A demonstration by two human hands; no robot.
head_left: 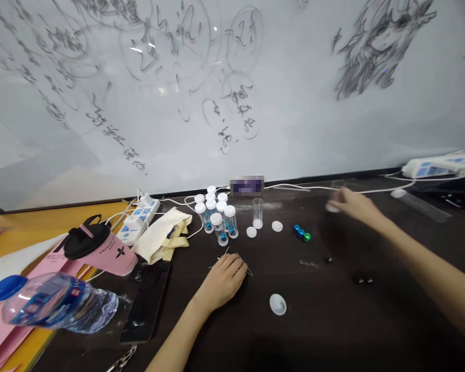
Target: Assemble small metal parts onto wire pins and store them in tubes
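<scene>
a person is sitting at a dark table, seen from a camera on their head, with both bare arms reaching forward.

nearest, by the table's left edge, a clear water bottle with a blue cap is lying on its side, with water showing inside. beside it a black phone is lying flat, and a pink lidded cup is tipped over on pink papers.

toward the middle, a loose white cap is lying open side up, near the front. just beyond it the left hand is resting palm down, fingers curled over some thin metal pins; whether it is pinching one cannot be told.

farther in, a cluster of small capped vials is standing upright, and the front ones are holding blue beads, so several are looking filled and closed. right of them one open vial is standing with nothing visible inside, and two more white caps are lying near its foot. a few blue and green beads are sitting loose on the table just right of those, so some filling is judged to be left.

toward the far right side, the right hand is blurred with motion, fingers closing round a small clear thing with a white end, possibly another vial.

along the far edge, a cloth bag, two power strips with white cables and a written-on whiteboard are lining the back.
</scene>
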